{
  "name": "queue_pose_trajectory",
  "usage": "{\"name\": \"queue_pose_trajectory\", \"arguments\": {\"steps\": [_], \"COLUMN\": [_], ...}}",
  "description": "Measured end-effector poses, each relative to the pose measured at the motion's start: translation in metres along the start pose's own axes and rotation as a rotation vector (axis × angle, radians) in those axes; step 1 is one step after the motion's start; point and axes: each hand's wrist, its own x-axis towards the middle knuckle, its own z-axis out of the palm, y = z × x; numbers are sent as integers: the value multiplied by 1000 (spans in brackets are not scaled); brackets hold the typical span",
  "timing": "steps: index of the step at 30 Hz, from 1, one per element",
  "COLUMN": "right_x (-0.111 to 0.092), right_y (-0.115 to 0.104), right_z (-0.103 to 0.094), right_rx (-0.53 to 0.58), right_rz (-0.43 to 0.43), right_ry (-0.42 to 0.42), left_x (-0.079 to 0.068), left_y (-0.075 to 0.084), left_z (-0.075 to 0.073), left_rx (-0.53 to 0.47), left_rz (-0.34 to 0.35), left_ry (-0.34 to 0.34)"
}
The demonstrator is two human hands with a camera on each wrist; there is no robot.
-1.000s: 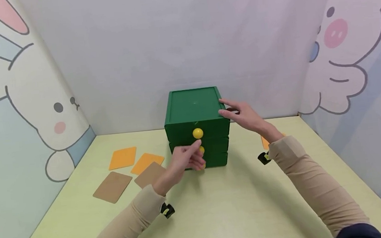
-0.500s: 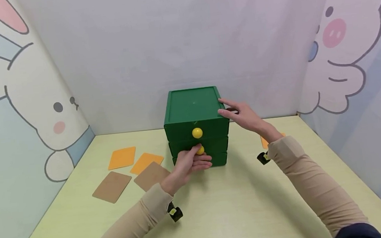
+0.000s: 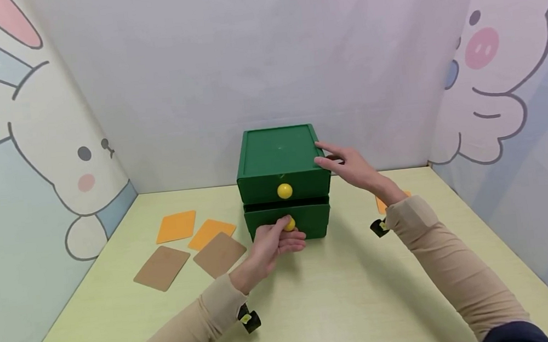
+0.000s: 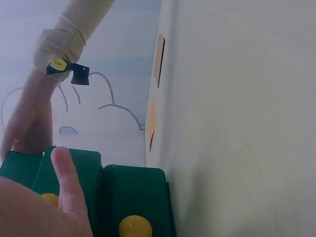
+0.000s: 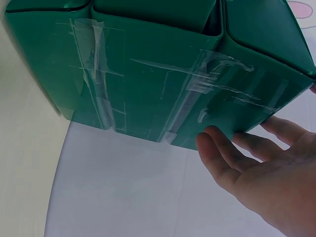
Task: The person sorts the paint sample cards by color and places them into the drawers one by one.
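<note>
Cabinet (image 3: 279,151), boxy green plastic, stands on pale yellow table (image 3: 331,303), fronts facing near side, longer crosswise. Clear tape (image 5: 96,64) seams its right side. Middle green drawer (image 3: 314,219) juts forward, contents hidden; left hand (image 3: 270,244) pinches its round yellow knob (image 3: 289,224). Right hand (image 3: 353,168), fingers spread, touches cabinet's right top edge.

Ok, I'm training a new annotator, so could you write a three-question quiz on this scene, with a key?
1. Which drawer of the green drawer unit stands partly open: top, middle or bottom?
2. True or false: the right hand pinches a yellow knob.
3. In the head view, how many brown cards lie left of the unit?

Key:
1. Middle drawer.
2. False; the left hand does.
3. Two.
</note>
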Motion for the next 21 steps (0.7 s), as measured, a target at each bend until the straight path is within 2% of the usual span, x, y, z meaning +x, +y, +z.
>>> {"name": "queue_pose_trajectory", "arguments": {"steps": [10, 21], "right_x": [1, 1], "right_y": [-2, -2], "right_z": [0, 1], "right_rx": [27, 30], "right_rz": [27, 6], "right_ry": [7, 2], "left_x": [-16, -33], "left_y": [-7, -11], "left_z": [1, 4], "left_rx": [38, 36], "left_rz": [6, -2], "left_ry": [-10, -22]}}
